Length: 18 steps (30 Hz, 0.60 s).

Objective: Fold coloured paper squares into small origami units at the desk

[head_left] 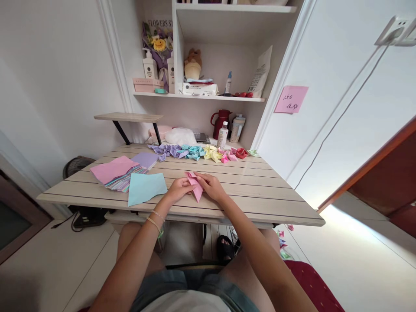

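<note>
Here, holding the pink folded paper [197, 191] between 2 hands, over the front part of the bench [260, 186], with 1 narrow point aimed back toward the body. On the near-left side, pinching with the left hand [180, 189], fingers closed narrow on the paper's edge. On the upper right side, gripping with the right hand [210, 186], fingers close together and curled over the top. Hard to tell whether touching the wood or just above. Over to the left now, lying near the left forearm: 1 light blue sheet [146, 189], partly covering a fanned multicoloured pile [125, 181] under 1 pink sheet [113, 168]. Just behind that, a purple stack [147, 159]. And across the back, strung out in 6 colours, left to right: purple folded pieces [165, 151], blue folded pieces [195, 152], yellow folded pieces [212, 153], pink folded pieces [232, 155], a red folded piece [241, 153] and, at the far right, pale green folded paper [253, 153]. Behind the row, standing upright, a clear bottle [222, 136], a red jug [221, 123] and a pale tumbler [237, 128]. Up on the right wall, a pink note [291, 99] reading "250".
</note>
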Motion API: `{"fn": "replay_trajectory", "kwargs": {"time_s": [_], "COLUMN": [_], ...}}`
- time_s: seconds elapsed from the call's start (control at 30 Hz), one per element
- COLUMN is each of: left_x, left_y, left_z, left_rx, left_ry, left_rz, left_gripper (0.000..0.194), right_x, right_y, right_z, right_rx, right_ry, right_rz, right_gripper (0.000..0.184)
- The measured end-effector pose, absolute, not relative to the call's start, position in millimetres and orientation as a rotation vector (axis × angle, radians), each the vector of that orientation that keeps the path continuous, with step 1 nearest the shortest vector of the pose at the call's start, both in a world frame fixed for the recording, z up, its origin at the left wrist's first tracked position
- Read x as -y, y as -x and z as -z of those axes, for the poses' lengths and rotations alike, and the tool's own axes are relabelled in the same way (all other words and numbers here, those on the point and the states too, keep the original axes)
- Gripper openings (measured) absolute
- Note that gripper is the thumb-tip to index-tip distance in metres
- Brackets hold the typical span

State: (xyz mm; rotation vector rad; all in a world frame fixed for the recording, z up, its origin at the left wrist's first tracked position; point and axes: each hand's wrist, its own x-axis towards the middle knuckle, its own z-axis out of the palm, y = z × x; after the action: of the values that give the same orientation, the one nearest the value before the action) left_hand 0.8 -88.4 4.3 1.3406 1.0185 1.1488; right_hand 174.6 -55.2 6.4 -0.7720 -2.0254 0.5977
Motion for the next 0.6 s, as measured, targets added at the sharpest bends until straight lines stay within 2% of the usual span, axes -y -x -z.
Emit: {"fn": "replay_trajectory", "kwargs": {"time_s": [0.4,0.6], "left_x": [88.2,89.4], "left_y": [-2.2,-3.9], "left_z": [-6.8,-3.9], "left_rx": [-0.971,-1.032], "left_ry": [-1.215,-1.331], "left_rz": [-1.204,-1.22], "left_gripper": [0.052,0.055], "right_x": [52.3,54.7], "right_y": [-175.1,-174.5], "right_z": [-4.3,-6.0], "right_rx": [1.844,1.798], "right_ry": [0.831,0.782], "right_rz": [-0.705,-0.877], "right_gripper": [0.032,0.039]}}
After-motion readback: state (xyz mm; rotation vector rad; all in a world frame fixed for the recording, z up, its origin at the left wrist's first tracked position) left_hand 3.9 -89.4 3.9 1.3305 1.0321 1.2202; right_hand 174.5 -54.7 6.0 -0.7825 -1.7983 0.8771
